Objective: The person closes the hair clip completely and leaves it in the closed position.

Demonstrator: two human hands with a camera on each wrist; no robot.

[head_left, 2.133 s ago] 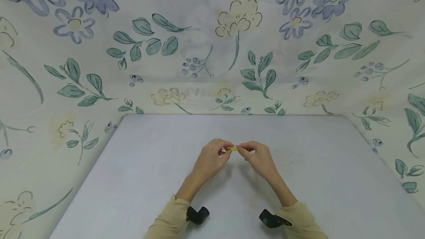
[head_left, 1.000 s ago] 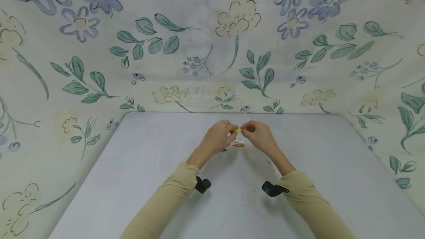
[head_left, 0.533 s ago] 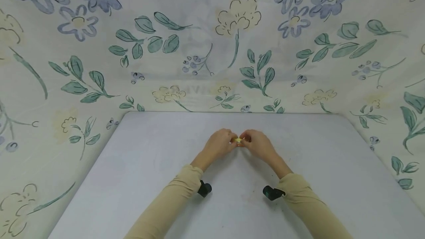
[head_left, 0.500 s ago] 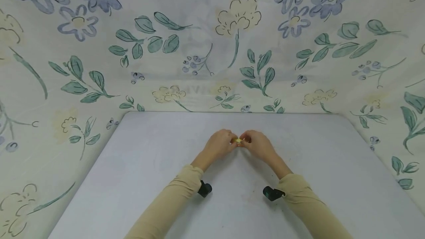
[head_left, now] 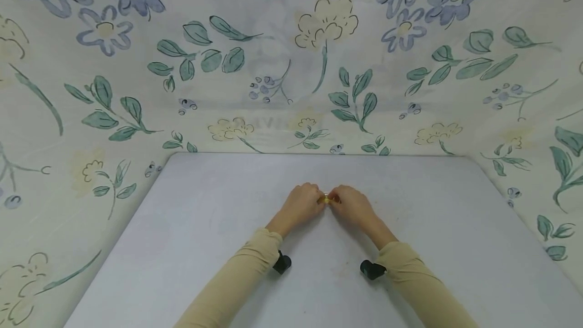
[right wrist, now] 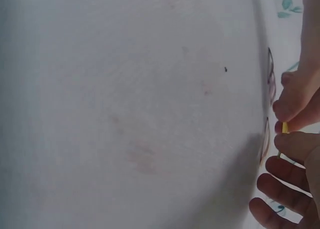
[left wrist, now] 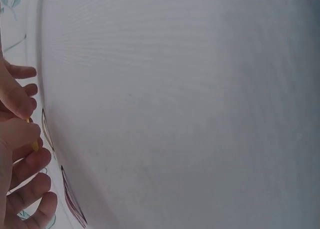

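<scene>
Near the far middle of the table, in the head view, my left hand and right hand meet at a small yellow hair clip. Fingertips of both hands pinch it, one hand at each end. Most of the clip is covered; a yellow sliver shows between the fingers in the right wrist view. On the table beyond the hands, the left wrist view shows a brownish-orange hair clip and a dark red hair clip, both seen edge-on.
The white table stretches out around both hands. A floral cloth hangs behind and at the sides of it. Black wrist cameras stick out beneath the sleeves.
The hands first reached farther over the table with the yellow clip, uncovering an orange and a white clip beneath. They have since come back toward me and lower, over those clips.
</scene>
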